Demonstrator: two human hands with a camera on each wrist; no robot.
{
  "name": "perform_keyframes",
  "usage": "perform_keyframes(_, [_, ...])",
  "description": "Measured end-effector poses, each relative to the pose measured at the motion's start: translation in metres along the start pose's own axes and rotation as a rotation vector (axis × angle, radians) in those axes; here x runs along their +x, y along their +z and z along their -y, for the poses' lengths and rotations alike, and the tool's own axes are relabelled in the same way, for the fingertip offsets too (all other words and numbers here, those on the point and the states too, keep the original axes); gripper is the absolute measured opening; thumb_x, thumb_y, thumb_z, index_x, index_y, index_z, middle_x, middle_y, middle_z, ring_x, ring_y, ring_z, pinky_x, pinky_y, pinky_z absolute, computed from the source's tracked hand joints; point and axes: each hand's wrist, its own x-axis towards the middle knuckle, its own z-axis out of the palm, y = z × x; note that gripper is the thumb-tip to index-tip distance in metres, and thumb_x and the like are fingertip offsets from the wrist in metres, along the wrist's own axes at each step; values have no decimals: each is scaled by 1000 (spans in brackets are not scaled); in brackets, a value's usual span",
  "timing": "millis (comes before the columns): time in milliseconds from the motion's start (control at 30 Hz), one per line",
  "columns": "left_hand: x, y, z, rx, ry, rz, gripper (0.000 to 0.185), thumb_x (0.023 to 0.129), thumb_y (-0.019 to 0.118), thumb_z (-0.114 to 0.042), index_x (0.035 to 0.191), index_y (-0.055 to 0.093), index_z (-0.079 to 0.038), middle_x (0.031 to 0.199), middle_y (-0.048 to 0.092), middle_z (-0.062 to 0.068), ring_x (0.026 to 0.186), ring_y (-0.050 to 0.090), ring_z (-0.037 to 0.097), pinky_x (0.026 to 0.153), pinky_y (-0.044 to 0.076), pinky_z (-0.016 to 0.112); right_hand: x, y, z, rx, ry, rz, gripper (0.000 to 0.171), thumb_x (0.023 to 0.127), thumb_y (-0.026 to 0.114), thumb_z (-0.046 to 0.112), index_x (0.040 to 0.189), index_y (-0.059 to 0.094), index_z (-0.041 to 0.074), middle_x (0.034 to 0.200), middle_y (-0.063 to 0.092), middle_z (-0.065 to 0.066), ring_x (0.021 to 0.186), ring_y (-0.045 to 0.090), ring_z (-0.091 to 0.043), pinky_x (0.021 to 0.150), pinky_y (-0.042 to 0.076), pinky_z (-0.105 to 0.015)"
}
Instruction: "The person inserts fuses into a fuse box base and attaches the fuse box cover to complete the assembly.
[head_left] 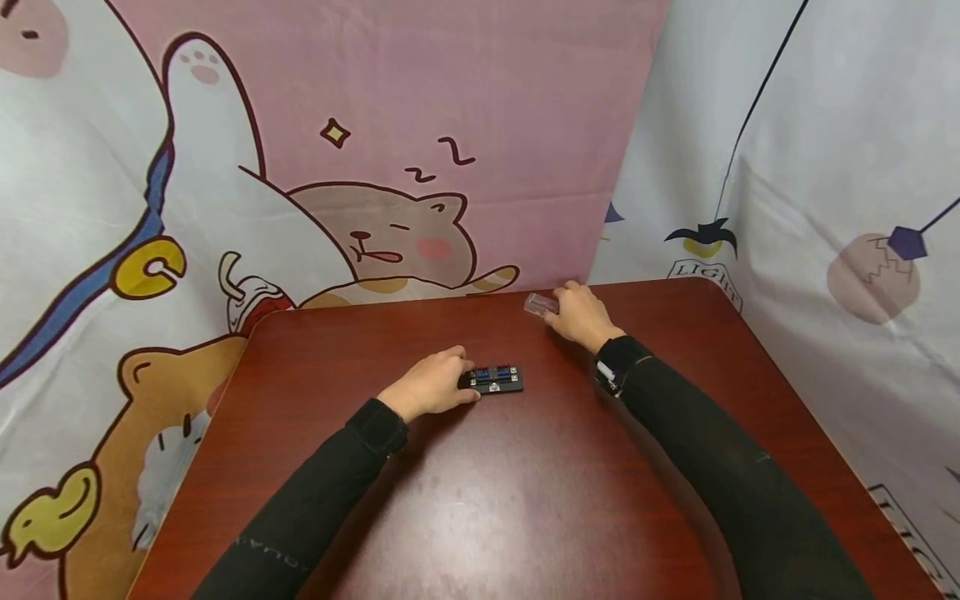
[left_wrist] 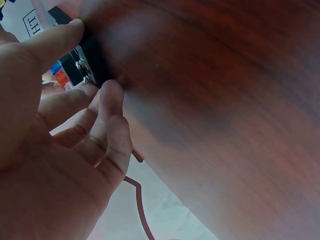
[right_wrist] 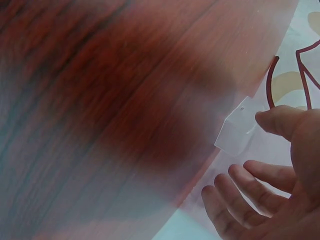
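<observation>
A dark red table (head_left: 525,492) fills the lower view, backed by cartoon cloths (head_left: 375,125) hung close on the far and right sides. Both arms in black sleeves (head_left: 720,467) reach out over it.

The left hand (head_left: 429,385) lies mid-table with thumb and fingers (left_wrist: 107,107) pinching the near end of a small black block (head_left: 495,379) fitted with blue parts; the block lies flat on the wood, its right half clear of the hand. The right hand (head_left: 581,315) is at the far edge, well apart from the block, with its thumb (right_wrist: 280,122) on a small clear cover (head_left: 541,304) and the other fingers loosely spread below it. Whether it truly grips the cover I cannot tell; the wrist view is blurred.

By my reading, the step in hand is fetching the cover while the block is steadied. Bringing the two together would call for a firm pinch on the cover, then carrying it back toward the block and lining it up over the blue parts.

Nothing lies between them. The cover sits close to the table edge and the cloth, so a careless nudge could slide it off.
</observation>
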Motion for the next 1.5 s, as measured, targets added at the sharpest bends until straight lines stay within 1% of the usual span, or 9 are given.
perform_keyframes(200, [-1, -2, -1, 8, -3, 20, 62, 100, 83, -44, 147, 70, -7, 121, 64, 5, 95, 59, 19, 90, 56, 39, 5, 0, -2, -27, 4, 57, 58, 103, 74, 36, 146, 65, -2, 138, 65, -22, 119, 64, -39, 108, 56, -58])
perform_keyframes(300, [0, -3, -1, 13, -2, 17, 61, 100, 83, -44, 147, 71, -7, 123, 64, 5, 96, 60, 19, 92, 56, 39, 9, 0, -3, -34, -9, 52, 57, 102, 75, 35, 144, 66, -2, 137, 66, -22, 118, 65, -38, 107, 56, -58])
perform_keyframes(500, [0, -4, -2, 10, -2, 17, 61, 100, 83, -44, 147, 70, -6, 123, 64, 6, 97, 60, 19, 93, 57, 40, 12, 0, -2, -31, -21, 31, 49, 101, 76, 33, 135, 71, -2, 126, 69, -21, 110, 66, -36, 100, 58, -56])
perform_keyframes(700, [0, -4, -2, 9, 4, 15, 61, 101, 82, -44, 148, 70, -6, 123, 64, 6, 96, 60, 19, 93, 57, 40, 12, 1, -1, -35, -15, 29, 35, 102, 75, 29, 119, 76, -1, 114, 70, -18, 102, 66, -34, 95, 59, -54])
perform_keyframes(800, [0, -4, -2, 12, 3, 16, 61, 101, 82, -43, 148, 70, -6, 123, 64, 5, 96, 60, 18, 94, 57, 40, 12, 2, 0, -31, -11, 29, 30, 102, 75, 27, 114, 76, 0, 111, 71, -17, 99, 65, -33, 94, 58, -53])
perform_keyframes(900, [0, -4, -1, 6, 2, 16, 61, 101, 82, -43, 148, 70, -6, 124, 65, 6, 96, 60, 18, 94, 57, 39, 11, 2, 0, -26, -11, 30, 29, 103, 75, 27, 113, 76, 0, 110, 71, -16, 98, 65, -32, 94, 58, -53])
perform_keyframes(1200, [0, -3, 0, 9, 3, 16, 61, 101, 82, -44, 147, 70, -6, 124, 65, 6, 97, 60, 18, 94, 57, 39, 6, -4, 1, 1, -29, 31, 32, 102, 74, 28, 118, 76, 0, 111, 69, -15, 96, 66, -32, 91, 58, -53])
perform_keyframes(1500, [0, -5, -1, 16, -3, 15, 61, 101, 82, -45, 147, 71, -7, 121, 64, 4, 97, 60, 18, 94, 57, 39, -3, -10, 8, 6, -66, 32, 40, 101, 75, 31, 127, 74, 0, 117, 70, -15, 97, 67, -32, 95, 60, -53])
